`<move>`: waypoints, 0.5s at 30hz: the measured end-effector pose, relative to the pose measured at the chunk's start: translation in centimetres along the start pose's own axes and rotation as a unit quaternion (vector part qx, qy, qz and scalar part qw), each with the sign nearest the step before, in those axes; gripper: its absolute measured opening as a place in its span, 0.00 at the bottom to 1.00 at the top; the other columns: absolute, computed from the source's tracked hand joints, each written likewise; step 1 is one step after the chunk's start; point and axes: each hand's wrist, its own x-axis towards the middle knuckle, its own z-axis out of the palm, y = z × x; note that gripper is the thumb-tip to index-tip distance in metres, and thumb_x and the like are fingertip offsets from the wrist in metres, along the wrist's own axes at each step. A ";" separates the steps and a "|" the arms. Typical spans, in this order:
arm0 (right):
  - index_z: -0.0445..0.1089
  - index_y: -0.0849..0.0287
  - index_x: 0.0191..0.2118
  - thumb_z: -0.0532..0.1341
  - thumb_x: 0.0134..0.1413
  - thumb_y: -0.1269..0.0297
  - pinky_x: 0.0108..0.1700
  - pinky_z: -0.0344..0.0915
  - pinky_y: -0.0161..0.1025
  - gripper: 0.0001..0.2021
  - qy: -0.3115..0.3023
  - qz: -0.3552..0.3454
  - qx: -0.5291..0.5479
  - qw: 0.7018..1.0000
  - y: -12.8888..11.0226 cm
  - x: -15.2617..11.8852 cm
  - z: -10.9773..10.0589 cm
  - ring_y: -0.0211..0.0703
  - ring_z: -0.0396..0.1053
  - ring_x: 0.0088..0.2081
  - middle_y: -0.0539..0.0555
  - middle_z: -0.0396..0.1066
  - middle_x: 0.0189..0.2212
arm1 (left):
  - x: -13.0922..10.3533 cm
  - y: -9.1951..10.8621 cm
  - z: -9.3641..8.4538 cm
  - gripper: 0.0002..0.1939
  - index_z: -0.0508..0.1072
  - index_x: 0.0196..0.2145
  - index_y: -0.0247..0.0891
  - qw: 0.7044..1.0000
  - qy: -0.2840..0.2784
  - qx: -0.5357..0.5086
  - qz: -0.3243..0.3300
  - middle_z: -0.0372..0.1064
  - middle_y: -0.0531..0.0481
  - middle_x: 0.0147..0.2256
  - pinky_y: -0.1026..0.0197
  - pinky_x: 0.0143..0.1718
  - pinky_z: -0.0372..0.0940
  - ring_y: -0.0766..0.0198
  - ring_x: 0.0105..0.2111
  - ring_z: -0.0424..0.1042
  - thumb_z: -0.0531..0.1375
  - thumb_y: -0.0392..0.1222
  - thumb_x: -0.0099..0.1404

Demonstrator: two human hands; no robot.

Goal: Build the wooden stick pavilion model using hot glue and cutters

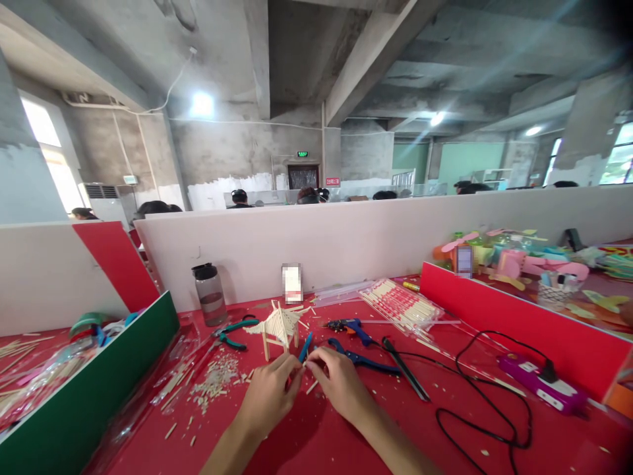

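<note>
My left hand (274, 392) and my right hand (340, 376) are close together over the red table, fingers pinched at the tips. Whatever is between their fingers is too small and covered to make out. Just beyond them stands a small pavilion-like model (281, 324) of pale wooden sticks, on stick legs with a pointed roof. A slim blue tool (305, 346) lies between the hands and the model. Right of my right hand are blue-handled cutters (370, 360), a blue glue gun (352, 328) and a dark, long flat tool (406, 371).
Green-handled pliers (232, 335) and wood scraps (215, 382) lie left. Behind stand a water bottle (210, 297) and a phone (293, 284). A packet of sticks (400, 307), black cable (512, 422) and purple power strip (541, 384) are right, between green (99, 389) and red dividers (524, 323).
</note>
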 end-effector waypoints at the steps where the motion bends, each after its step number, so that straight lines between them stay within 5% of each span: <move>1: 0.73 0.58 0.37 0.56 0.65 0.67 0.40 0.63 0.35 0.08 -0.002 -0.002 0.001 1.000 -0.1 0.0 -0.1 0.43 0.72 0.36 0.53 0.75 0.34 | 0.0 0.1 0.0 0.09 0.69 0.35 0.42 1.000 0.000 0.000 -0.004 0.73 0.52 0.32 0.67 0.29 0.61 0.65 0.28 0.73 0.52 0.38 0.72; 15: 0.72 0.57 0.33 0.59 0.56 0.74 0.36 0.61 0.33 0.06 -0.003 -0.004 -0.027 1.000 0.3 0.1 0.0 0.40 0.71 0.32 0.50 0.75 0.30 | -0.1 -0.1 0.6 0.09 0.68 0.33 0.41 1.000 -0.008 -0.005 -0.008 0.72 0.52 0.30 0.67 0.28 0.57 0.66 0.25 0.71 0.52 0.38 0.71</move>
